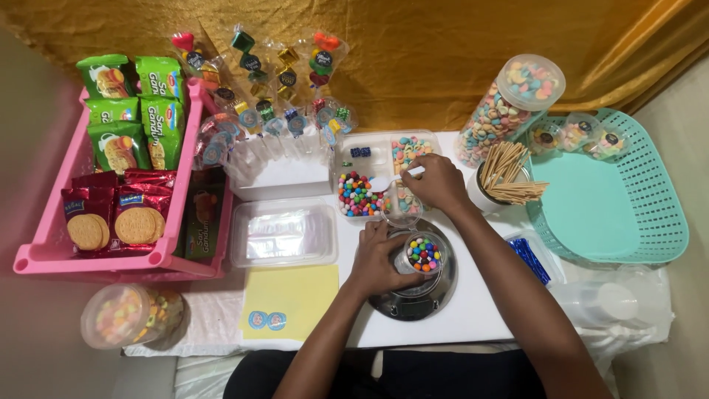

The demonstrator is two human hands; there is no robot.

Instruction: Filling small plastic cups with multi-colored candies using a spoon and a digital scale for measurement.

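Observation:
My left hand (378, 258) grips a small clear cup (422, 253) of multicoloured round candies that stands on a round metal scale (436, 292). My right hand (436, 182) holds a white plastic spoon (391, 179) over a clear divided tray (351, 164). The tray holds bright candy balls (357, 195) and pastel candies (408, 148) in separate compartments. A second clear cup (400, 208) sits just under the spoon hand.
A pink crate (44, 255) of biscuit packs stands at left, an empty clear box (282, 235) beside it. Wrapped candy skewers (258, 81) stand behind. A tall candy jar (509, 107), a cup of wooden sticks (506, 177) and a teal basket (628, 199) sit at right.

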